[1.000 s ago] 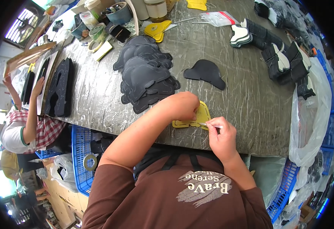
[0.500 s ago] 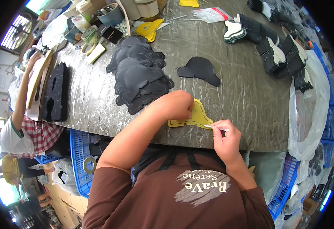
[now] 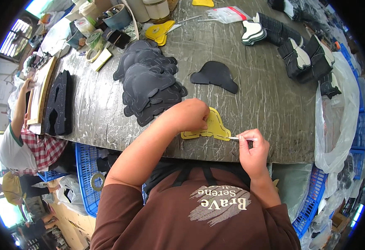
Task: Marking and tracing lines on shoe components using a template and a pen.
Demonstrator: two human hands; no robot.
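Close to the table's near edge lies a yellow template (image 3: 218, 125) with slots cut along its outline. My left hand (image 3: 192, 115) rests on its left part with bent fingers and holds it down; the fingertips are partly hidden. A slim white pen (image 3: 235, 138) is pinched in my right hand (image 3: 254, 148), its tip at the template's lower right corner. Beyond the template a single black cut piece (image 3: 215, 76) of a similar rounded shape lies flat. To the left is an overlapping pile of black pieces (image 3: 149, 85) with pale dashed lines on them.
Yellow templates (image 3: 159, 32) and tubs (image 3: 117, 17) stand at the far left. Bundled black pieces (image 3: 298, 58) and a plastic bag (image 3: 336, 125) are on the right. Blue baskets (image 3: 87, 175) sit below the table edge. A co-worker (image 3: 17, 137) handles a wooden frame (image 3: 40, 93) at left.
My right hand has moved a little to the right, taking the pen tip outward to the template's corner. My left hand stays on the template. At left, the co-worker's arm and wooden frame have shifted.
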